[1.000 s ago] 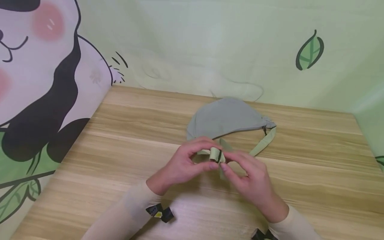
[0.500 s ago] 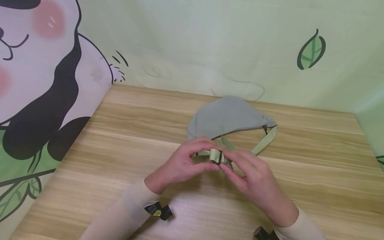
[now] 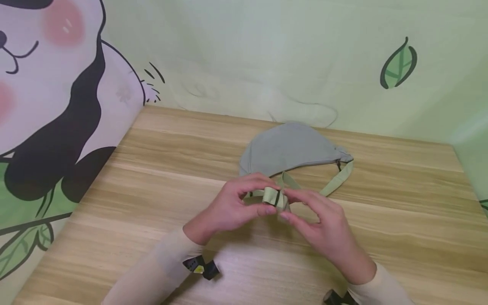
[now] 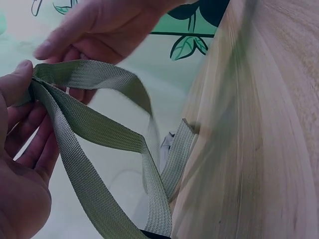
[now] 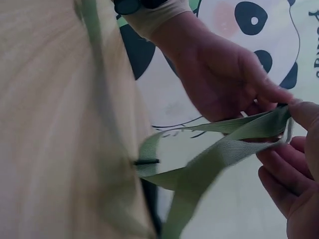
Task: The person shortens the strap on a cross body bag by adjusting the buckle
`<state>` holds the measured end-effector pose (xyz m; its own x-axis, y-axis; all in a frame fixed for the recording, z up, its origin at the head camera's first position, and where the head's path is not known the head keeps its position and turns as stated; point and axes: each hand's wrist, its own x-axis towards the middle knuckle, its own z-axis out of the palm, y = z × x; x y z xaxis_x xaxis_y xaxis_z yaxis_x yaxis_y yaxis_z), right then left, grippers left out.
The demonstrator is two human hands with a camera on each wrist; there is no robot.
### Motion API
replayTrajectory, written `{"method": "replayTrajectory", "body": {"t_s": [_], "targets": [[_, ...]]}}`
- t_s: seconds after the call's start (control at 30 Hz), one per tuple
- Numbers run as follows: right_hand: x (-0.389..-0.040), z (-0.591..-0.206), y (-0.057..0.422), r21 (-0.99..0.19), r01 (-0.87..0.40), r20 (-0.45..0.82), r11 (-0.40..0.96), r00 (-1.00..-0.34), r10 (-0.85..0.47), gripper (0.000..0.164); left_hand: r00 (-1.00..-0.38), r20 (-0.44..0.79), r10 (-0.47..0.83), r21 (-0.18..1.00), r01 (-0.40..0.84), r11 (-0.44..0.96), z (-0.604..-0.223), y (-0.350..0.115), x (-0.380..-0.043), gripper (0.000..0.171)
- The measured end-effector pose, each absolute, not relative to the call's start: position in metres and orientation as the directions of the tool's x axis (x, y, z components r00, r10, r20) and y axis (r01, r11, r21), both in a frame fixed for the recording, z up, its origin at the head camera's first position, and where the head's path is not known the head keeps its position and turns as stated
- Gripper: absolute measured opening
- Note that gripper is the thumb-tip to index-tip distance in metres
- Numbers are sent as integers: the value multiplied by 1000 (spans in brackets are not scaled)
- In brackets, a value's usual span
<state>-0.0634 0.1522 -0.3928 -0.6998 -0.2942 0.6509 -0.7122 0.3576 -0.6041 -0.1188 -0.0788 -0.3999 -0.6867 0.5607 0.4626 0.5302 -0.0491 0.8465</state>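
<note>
Thumb and forefinger of the left hand are clamped on a folded loop of green webbing strap, the forefinger arched over its far side and the thumb along its near side. Thumb and forefinger of the right hand pinch the strap from the opposite side, just beside a black slider. Both hands are raised above the wood-grain table, wrists well apart, forearms in pale sleeves angling inward toward the shared grip. A dark wrist camera sits at the left cuff. Strap lengths hang from the fingers; the grey waist bag lies beyond the hands near the wall, its narrow end pointing right.
</note>
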Motion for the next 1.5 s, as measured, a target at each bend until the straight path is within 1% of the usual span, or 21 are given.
{"method": "replayTrajectory", "body": {"t_s": [0.07,0.13,0.2,0.27,0.33,0.47,0.57,0.73,0.83,0.93,1.0,1.07,1.17,1.23,1.3,1.4,1.5], "targets": [[-62,-397,154,-697,-650,582,303,-759,-291,37,-694,451,561,857,513,-54,-400,-79,-119,40],[-62,-402,155,-765,-597,529,242,-797,-291,43,-700,443,560,865,498,-61,-399,-80,-119,40],[-62,-407,155,-818,-553,493,160,-817,-300,47,-706,439,556,873,482,-78,-399,-81,-119,39],[-63,-411,155,-849,-522,474,86,-823,-312,46,-708,444,549,876,472,-99,-400,-82,-119,38],[-63,-414,154,-869,-493,455,41,-829,-325,44,-706,450,546,876,468,-117,-400,-83,-119,38],[-65,-418,152,-882,-471,439,13,-831,-343,43,-690,476,546,862,489,-134,-402,-82,-120,39],[-65,-420,151,-890,-457,428,2,-835,-345,37,-680,490,545,853,502,-140,-402,-81,-120,41],[-65,-423,153,-888,-454,447,-66,-825,-345,26,-673,505,540,849,499,-174,-402,-81,-120,42],[-66,-425,156,-889,-442,454,-118,-827,-331,28,-660,520,542,843,498,-202,-401,-81,-120,39],[-66,-426,160,-891,-422,453,-167,-835,-312,36,-658,523,542,842,499,-206,-402,-82,-121,38],[-66,-426,163,-898,-408,440,-166,-847,-298,39,-661,519,542,844,497,-202,-403,-82,-121,41],[-65,-425,165,-889,-421,457,-182,-845,-278,39,-667,512,541,848,493,-194,-403,-82,-121,40],[-65,-425,166,-867,-464,496,-179,-834,-241,35,-672,507,540,851,491,-187,-402,-81,-122,38],[-66,-424,165,-836,-513,546,-194,-811,-208,35,-672,505,541,851,493,-182,-402,-81,-122,40],[-67,-424,165,-812,-554,582,-180,-793,-183,33,-672,503,543,851,495,-176,-402,-81,-122,41],[-68,-421,163,-769,-627,639,-126,-752,-159,27,-674,498,546,855,489,-175,-403,-80,-122,40],[-70,-418,162,-718,-696,689,-23,-704,-172,21,-675,495,548,858,478,-187,-403,-79,-122,39]]}}
